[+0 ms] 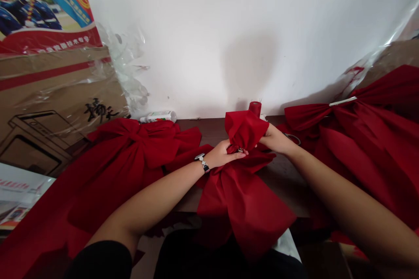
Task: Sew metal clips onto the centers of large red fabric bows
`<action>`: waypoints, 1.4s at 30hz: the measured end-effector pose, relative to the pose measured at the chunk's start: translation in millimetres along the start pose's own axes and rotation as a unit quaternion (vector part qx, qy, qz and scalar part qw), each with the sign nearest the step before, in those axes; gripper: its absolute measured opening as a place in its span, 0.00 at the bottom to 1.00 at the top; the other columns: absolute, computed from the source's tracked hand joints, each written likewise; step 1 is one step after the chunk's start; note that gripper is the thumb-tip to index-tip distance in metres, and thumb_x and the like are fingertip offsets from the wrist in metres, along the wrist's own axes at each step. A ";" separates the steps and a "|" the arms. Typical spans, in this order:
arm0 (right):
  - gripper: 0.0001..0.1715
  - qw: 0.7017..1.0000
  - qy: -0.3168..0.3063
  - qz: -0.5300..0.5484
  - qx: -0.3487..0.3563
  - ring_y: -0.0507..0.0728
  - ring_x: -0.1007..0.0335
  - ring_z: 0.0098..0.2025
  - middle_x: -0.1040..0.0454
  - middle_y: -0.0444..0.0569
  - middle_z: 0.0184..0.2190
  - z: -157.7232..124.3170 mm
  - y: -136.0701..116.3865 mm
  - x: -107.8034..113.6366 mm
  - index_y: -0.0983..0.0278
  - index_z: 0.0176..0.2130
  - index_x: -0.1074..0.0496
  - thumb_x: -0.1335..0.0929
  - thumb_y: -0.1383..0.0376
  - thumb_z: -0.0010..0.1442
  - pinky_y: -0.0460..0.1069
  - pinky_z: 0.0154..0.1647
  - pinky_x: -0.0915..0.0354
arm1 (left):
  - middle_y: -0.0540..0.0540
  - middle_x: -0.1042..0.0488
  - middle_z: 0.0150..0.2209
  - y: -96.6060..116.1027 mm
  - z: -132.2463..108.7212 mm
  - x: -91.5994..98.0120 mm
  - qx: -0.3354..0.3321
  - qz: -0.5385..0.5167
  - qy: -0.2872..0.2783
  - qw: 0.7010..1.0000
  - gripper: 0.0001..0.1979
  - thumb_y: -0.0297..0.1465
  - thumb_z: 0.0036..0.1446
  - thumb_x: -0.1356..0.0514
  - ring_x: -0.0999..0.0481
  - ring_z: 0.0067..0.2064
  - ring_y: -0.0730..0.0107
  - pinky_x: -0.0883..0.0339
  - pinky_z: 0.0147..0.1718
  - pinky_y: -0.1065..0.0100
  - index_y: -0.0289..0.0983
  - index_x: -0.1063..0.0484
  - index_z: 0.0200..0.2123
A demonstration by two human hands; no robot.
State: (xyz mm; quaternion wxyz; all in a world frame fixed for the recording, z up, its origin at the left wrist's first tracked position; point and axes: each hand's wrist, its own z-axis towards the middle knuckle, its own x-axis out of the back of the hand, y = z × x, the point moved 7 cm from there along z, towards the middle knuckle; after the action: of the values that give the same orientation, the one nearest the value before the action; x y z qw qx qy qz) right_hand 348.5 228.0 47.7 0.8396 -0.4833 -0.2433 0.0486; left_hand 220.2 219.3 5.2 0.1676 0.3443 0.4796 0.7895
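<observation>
A red fabric bow (pixel 248 209) is between my hands, its loops up top and its long tails hanging toward my lap. Around its gathered middle, my left hand (pixel 223 153) is closed, the thumb lying along the front. A small shiny metal piece, kind unclear, shows by those fingers. My right hand (pixel 273 139) grips the bow's upper loop from the right side; most of its fingers are hidden behind the cloth. Just behind stands a spool of red thread (pixel 255 107) with what look like pins or needles poking from its top.
Another red bow (pixel 137 139) lies left, with a white bottle (pixel 160 116) behind it. More gathered red fabric (pixel 360 139) with a white strip (pixel 342 101) is at the right, near scissors handles (pixel 294 138). A cardboard box (pixel 59 109) stands left; a white wall (pixel 190 43) closes the back.
</observation>
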 end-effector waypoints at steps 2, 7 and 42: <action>0.08 1.000 0.005 -0.001 0.001 0.52 0.35 0.23 0.31 0.43 0.17 -0.5 1.8 0.0 0.64 0.19 0.33 0.32 0.69 0.48 0.47 0.29 0.36 | 0.39 0.22 0.41 -0.9 -0.4 0.0 0.002 -0.007 -0.001 1.000 0.16 0.38 0.55 0.38 0.23 0.44 0.65 0.33 0.49 0.65 0.31 0.29 0.40; 0.06 1.000 0.018 -0.011 -0.015 0.54 0.32 0.25 0.28 0.44 0.19 -2.3 9.4 0.5 0.63 0.21 0.31 0.30 0.67 0.47 0.49 0.32 0.33 | 0.38 0.22 0.43 -1.7 -0.7 0.3 -0.005 -0.010 -0.003 1.000 0.16 0.38 0.55 0.38 0.24 0.47 0.63 0.34 0.52 0.62 0.31 0.28 0.42; 0.08 0.991 0.002 0.076 -0.109 0.53 0.33 0.29 0.28 0.44 0.23 -5.3 29.2 -11.8 0.66 0.24 0.31 0.29 0.65 0.45 0.48 0.36 0.35 | 0.35 0.24 0.46 -0.5 0.2 -0.4 -0.016 -0.055 -0.003 0.998 0.23 0.37 0.57 0.39 0.26 0.51 0.60 0.39 0.56 0.56 0.34 0.41 0.51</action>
State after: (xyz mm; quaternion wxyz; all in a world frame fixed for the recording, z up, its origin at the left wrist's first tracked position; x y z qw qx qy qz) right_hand 345.0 235.5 16.9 0.7760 -0.5894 -0.2082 0.0847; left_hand 220.6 219.4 4.7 0.2178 0.3172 0.4847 0.7855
